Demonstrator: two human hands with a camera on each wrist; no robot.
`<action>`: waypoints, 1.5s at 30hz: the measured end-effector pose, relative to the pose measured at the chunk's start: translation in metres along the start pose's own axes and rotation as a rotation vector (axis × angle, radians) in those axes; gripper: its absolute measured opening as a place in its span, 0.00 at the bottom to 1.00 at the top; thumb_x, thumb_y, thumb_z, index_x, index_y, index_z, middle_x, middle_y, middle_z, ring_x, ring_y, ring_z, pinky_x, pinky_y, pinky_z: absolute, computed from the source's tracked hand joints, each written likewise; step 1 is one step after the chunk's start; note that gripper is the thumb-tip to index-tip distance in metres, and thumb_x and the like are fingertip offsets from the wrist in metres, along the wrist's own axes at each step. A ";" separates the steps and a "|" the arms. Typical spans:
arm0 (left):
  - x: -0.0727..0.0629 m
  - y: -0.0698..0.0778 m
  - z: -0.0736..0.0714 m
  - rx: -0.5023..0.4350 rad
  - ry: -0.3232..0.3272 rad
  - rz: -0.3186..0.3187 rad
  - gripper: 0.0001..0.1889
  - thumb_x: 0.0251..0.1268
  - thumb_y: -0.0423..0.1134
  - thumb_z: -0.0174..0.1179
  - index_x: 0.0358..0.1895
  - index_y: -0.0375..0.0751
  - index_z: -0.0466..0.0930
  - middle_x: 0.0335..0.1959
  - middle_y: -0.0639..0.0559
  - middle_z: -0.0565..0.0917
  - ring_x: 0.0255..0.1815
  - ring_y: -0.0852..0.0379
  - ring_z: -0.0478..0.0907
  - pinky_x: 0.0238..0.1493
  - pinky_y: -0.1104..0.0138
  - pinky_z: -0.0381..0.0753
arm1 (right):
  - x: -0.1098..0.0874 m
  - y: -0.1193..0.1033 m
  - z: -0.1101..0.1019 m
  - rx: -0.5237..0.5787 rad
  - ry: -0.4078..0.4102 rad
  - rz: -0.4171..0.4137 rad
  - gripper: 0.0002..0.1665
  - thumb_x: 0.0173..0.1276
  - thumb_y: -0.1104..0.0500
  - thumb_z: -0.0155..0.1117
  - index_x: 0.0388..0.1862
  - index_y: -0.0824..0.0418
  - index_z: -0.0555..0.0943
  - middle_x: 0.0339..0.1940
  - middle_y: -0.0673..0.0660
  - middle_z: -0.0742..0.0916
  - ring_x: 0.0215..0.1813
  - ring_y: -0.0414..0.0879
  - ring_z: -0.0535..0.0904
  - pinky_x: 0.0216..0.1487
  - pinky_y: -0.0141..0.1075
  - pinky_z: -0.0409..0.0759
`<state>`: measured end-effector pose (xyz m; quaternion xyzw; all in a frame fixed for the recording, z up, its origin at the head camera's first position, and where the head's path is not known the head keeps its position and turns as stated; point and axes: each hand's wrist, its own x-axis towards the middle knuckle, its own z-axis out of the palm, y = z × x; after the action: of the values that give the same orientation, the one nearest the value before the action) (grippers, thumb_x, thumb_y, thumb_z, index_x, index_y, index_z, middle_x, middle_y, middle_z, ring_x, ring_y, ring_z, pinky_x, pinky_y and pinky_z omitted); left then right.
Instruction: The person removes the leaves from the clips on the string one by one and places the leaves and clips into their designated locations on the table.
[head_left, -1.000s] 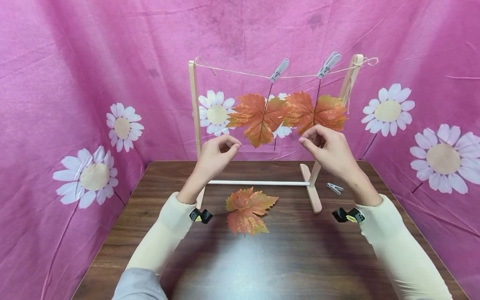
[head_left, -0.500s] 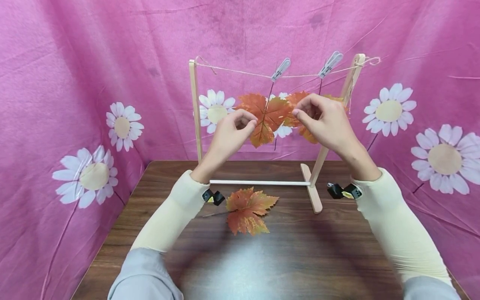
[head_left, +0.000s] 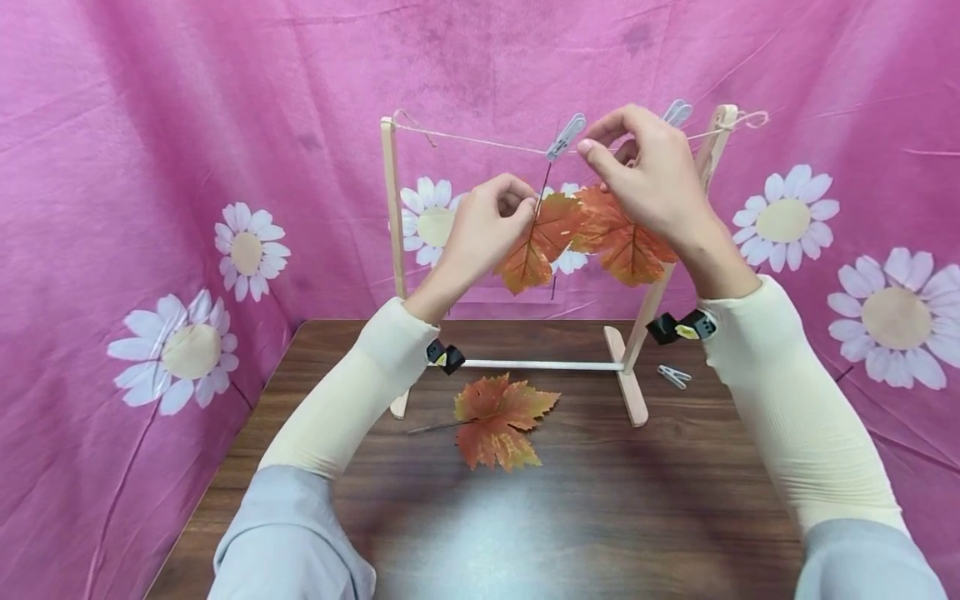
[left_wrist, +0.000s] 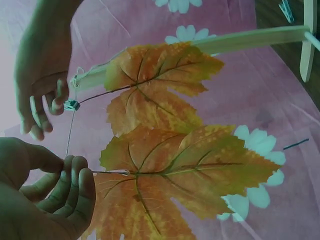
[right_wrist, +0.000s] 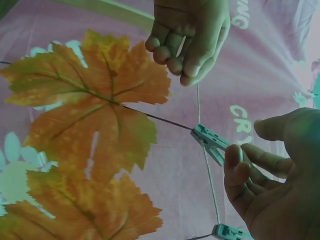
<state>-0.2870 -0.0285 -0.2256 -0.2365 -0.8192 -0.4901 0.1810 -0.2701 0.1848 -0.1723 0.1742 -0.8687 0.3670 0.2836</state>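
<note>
Two orange maple leaves hang from a string (head_left: pixel 480 142), each stem held by a clothespin. My left hand (head_left: pixel 495 212) is beside the left hanging leaf (head_left: pixel 536 254), fingers loosely curled; the right wrist view shows it apart from the stem and holding nothing. My right hand (head_left: pixel 648 171) is by the left clothespin (head_left: pixel 566 137), thumb and fingers parted around its handle end, seen close in the right wrist view at the clothespin (right_wrist: pixel 212 145). Behind my right hand are the right leaf (head_left: pixel 626 242) and the partly hidden right clothespin (head_left: pixel 677 113).
The string spans a left wooden post (head_left: pixel 393 208) and a right wooden post (head_left: pixel 716 146), joined low by a white rod (head_left: pixel 543 365). A third leaf (head_left: pixel 498 421) lies on the brown table (head_left: pixel 600 517). A loose clothespin (head_left: pixel 674 377) lies right of the stand.
Both hands have risen from below the hanging leaves, the left also moving right. My right hand has come up to the left clothespin. The leaf on the table has stayed put.
</note>
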 end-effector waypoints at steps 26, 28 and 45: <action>0.051 0.013 0.020 0.083 -0.027 -0.123 0.14 0.81 0.38 0.60 0.61 0.41 0.86 0.55 0.49 0.92 0.55 0.59 0.87 0.58 0.73 0.81 | 0.045 -0.002 0.002 -0.047 -0.193 0.215 0.34 0.77 0.41 0.65 0.70 0.62 0.78 0.51 0.49 0.87 0.23 0.30 0.82 0.27 0.24 0.79; 0.052 0.013 0.021 0.076 -0.028 -0.125 0.13 0.80 0.38 0.61 0.60 0.41 0.87 0.54 0.49 0.92 0.54 0.60 0.88 0.57 0.73 0.81 | 0.045 -0.001 0.002 -0.023 -0.180 0.216 0.32 0.76 0.42 0.67 0.67 0.62 0.79 0.43 0.42 0.86 0.23 0.31 0.81 0.26 0.24 0.79; 0.054 0.007 0.019 0.041 0.025 -0.109 0.08 0.78 0.37 0.64 0.51 0.41 0.90 0.44 0.49 0.93 0.45 0.61 0.87 0.47 0.73 0.79 | 0.044 0.002 0.007 0.200 -0.116 0.249 0.12 0.73 0.52 0.74 0.50 0.54 0.84 0.26 0.37 0.87 0.18 0.36 0.80 0.18 0.27 0.73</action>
<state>-0.3291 0.0028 -0.2008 -0.1816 -0.8385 -0.4853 0.1688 -0.3078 0.1765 -0.1498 0.1133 -0.8575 0.4734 0.1665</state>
